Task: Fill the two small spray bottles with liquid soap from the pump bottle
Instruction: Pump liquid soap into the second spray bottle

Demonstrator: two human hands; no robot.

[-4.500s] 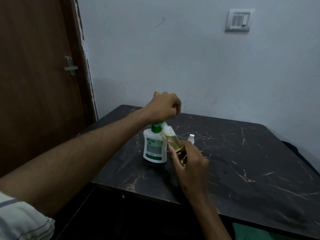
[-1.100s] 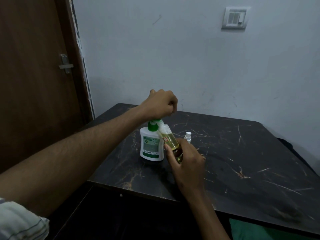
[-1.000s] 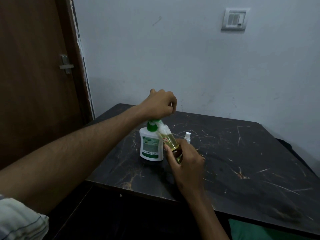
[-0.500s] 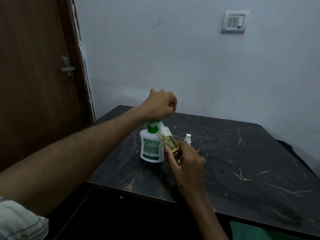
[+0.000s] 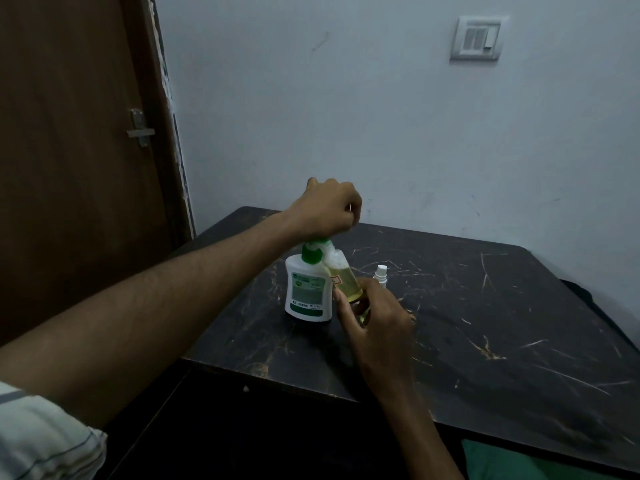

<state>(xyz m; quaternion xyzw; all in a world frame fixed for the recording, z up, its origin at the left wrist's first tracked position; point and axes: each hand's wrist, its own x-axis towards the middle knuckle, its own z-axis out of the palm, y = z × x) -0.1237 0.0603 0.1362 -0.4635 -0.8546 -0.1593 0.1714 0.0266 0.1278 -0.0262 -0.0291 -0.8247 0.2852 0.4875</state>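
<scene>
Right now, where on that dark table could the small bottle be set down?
The table is bare across its right half, right of the white spray cap, and along the near edge. It is crowded around the pump bottle, where both hands work.

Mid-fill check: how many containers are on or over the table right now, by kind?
Pump bottle: 1
Small spray bottles: 2, one tilted at the pump spout in the right hand, holding yellowish liquid; one white-topped, standing behind that hand
Total: 3
</scene>
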